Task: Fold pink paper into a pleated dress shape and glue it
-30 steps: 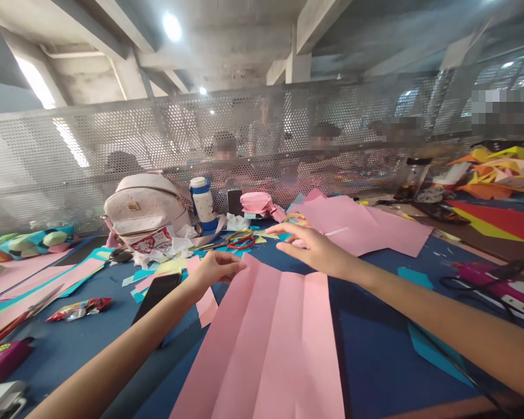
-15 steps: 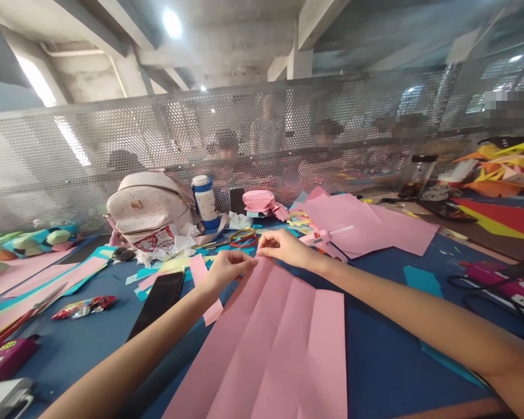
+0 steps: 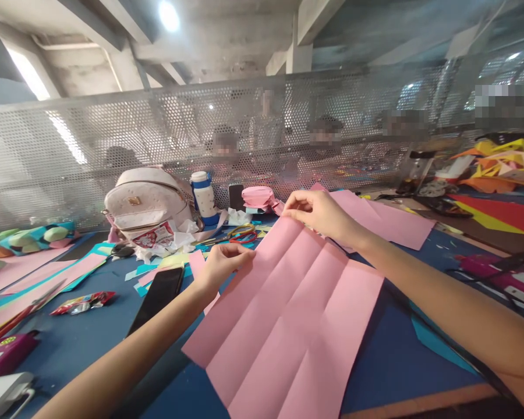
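Pinching the paper [image 3: 283, 308] mid-frame in left hand [image 3: 225, 266] and right hand [image 3: 321, 214], you'll likely find it light, easily creased, best held by edges.

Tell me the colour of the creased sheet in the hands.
The creased sheet is plain pink; it shows best in the head view.

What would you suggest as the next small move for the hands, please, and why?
I would probably lower the creased pink paper sheet flat onto the dark blue tabletop, because the right hand pinches its far corner, the left hand pinches its left edge, and the sheet appears raised and tilted.
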A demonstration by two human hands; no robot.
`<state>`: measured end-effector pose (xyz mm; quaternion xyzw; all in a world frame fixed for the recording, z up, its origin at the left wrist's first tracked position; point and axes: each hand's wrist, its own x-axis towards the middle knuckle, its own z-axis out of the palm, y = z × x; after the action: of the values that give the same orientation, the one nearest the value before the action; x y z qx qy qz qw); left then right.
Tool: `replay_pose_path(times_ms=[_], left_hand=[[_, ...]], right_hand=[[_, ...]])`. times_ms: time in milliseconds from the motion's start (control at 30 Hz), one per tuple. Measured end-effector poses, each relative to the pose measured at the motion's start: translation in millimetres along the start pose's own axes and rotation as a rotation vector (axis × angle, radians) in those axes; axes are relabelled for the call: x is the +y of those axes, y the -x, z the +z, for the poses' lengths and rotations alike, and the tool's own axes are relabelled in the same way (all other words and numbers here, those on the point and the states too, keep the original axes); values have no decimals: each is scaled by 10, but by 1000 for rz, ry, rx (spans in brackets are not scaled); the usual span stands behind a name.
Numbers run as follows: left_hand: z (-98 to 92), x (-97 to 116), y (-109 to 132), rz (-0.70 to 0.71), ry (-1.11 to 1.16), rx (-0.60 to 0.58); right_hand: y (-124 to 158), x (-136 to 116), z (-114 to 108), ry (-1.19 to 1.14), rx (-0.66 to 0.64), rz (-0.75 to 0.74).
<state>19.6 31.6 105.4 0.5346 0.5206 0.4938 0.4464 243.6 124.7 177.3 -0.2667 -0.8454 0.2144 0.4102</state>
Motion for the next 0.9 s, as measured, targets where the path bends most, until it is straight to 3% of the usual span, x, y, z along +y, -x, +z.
replay_pose_path(times_ms=[233, 667, 900], left_hand=[[-39, -64, -61, -2, -8, 23], [-258, -255, -259, 13, -31, 3], [-400, -137, -304, 128, 72, 33]], right_hand=[[-42, -44, -319, 142, 167, -50], [-51, -77, -696, 230, 372, -84], [-39, -81, -827, 190, 481, -77]])
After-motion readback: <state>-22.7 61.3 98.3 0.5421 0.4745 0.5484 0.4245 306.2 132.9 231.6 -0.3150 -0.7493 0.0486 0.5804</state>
